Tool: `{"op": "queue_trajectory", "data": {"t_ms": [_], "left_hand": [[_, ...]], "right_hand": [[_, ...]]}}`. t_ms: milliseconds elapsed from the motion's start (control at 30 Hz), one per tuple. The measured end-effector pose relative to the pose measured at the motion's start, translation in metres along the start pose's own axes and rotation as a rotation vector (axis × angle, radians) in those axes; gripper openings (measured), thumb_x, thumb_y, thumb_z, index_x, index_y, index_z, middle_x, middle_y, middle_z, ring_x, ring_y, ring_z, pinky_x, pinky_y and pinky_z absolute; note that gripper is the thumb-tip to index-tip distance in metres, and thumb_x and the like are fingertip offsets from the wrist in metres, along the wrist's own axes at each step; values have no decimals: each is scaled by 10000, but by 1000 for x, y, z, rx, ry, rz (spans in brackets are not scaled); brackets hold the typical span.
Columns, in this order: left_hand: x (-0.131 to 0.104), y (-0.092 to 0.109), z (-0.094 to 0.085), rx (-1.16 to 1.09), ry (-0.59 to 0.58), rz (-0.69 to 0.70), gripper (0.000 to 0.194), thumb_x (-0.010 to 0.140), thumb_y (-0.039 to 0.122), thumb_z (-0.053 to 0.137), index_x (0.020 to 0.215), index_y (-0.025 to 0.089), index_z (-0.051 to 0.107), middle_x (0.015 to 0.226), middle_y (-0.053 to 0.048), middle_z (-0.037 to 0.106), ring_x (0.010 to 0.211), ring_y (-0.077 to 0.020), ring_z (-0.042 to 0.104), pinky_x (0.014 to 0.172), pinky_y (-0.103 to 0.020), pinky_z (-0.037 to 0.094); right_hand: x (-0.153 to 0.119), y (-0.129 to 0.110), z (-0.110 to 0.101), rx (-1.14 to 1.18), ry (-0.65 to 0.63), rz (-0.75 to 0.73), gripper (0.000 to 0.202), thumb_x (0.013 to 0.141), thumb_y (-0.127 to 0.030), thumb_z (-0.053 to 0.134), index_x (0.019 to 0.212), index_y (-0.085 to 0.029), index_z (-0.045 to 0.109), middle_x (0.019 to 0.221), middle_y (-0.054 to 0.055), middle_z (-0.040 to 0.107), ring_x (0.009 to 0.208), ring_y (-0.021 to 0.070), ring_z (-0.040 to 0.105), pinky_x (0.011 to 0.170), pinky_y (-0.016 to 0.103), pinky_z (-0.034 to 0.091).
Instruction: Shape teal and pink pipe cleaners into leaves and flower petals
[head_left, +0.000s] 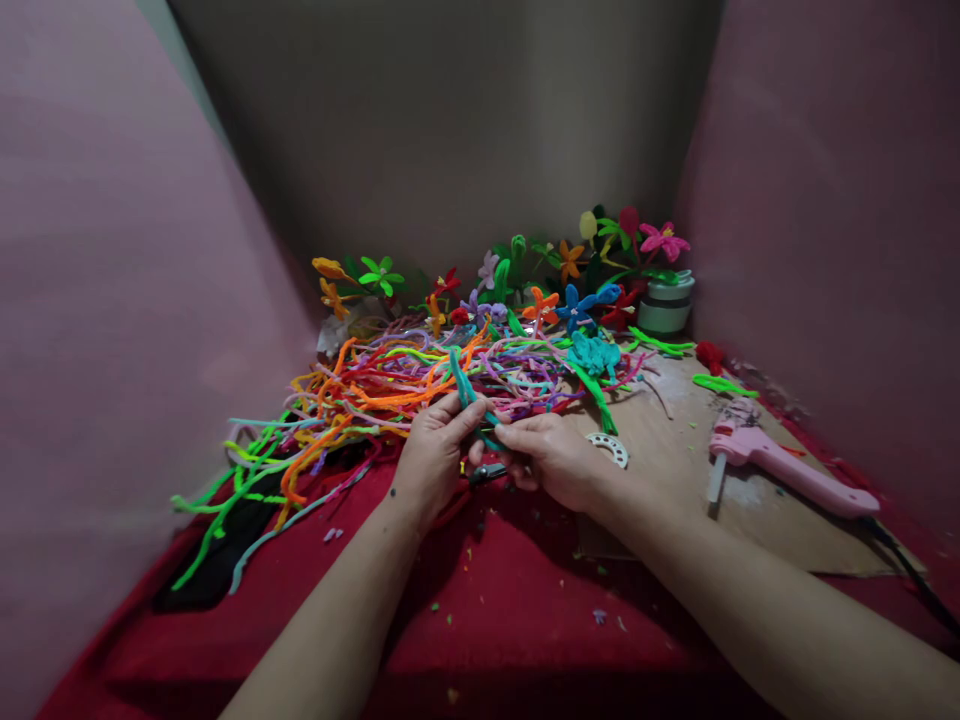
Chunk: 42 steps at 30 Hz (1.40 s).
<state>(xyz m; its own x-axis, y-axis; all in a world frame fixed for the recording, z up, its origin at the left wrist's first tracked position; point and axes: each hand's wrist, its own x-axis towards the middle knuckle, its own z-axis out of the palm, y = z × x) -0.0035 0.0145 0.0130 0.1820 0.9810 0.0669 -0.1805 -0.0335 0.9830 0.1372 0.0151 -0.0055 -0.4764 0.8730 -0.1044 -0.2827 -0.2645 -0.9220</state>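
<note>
Both hands meet in the middle of the head view around a teal pipe cleaner (463, 382), whose bent upper end sticks up above the fingers. My left hand (437, 440) pinches it between thumb and fingers. On the other side my right hand (549, 450) grips its lower part with closed fingertips. Just below the fingers, a dark metal tool (489, 473) shows in part; its kind is hidden by the hands. Behind them spreads a tangled heap of coloured pipe cleaners (390, 395). A teal pipe-cleaner flower (594, 354) lies at the heap's right end.
A pink glue gun (795, 470) lies on a cardboard sheet (675, 500) at right, its cord trailing off the edge. A white ring with holes (609, 450) sits nearby. Finished pipe-cleaner flowers (574, 305) and a jar (666, 303) line the back. Scraps dot the red cloth (525, 610).
</note>
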Motion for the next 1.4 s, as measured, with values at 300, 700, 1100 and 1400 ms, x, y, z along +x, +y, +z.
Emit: {"op": "queue_trajectory", "data": {"t_ms": [300, 700, 1100, 1400], "left_hand": [[4, -2, 0, -72, 26, 49, 182, 764, 317, 615, 818, 150, 564, 717, 17, 643, 347, 0, 393, 348, -140, 285], [0, 0, 4, -112, 18, 119, 147, 769, 259, 610, 849, 147, 557, 764, -14, 664, 400, -15, 430, 416, -153, 380], [-2, 4, 8, -244, 23, 42, 146, 757, 245, 617, 843, 153, 544, 710, -14, 665, 381, -31, 437, 438, -187, 442], [-4, 2, 12, -189, 25, 118, 107, 786, 240, 581, 838, 156, 539, 711, -9, 662, 350, -20, 401, 378, -157, 378]], "right_hand": [[5, 4, -8, 405, -77, 139, 89, 705, -118, 592, 790, -112, 618, 549, 3, 555, 453, 69, 483, 390, 160, 370], [7, 10, -9, 523, -141, 68, 135, 759, -62, 536, 843, -101, 634, 652, 40, 635, 518, 78, 573, 495, 176, 509], [3, 11, -2, 602, -125, 35, 95, 684, -98, 688, 707, -114, 597, 630, 27, 645, 527, 88, 604, 501, 172, 516], [3, 12, -2, 475, -135, -1, 183, 581, -129, 753, 703, -97, 620, 637, 31, 640, 532, 76, 585, 497, 149, 480]]}}
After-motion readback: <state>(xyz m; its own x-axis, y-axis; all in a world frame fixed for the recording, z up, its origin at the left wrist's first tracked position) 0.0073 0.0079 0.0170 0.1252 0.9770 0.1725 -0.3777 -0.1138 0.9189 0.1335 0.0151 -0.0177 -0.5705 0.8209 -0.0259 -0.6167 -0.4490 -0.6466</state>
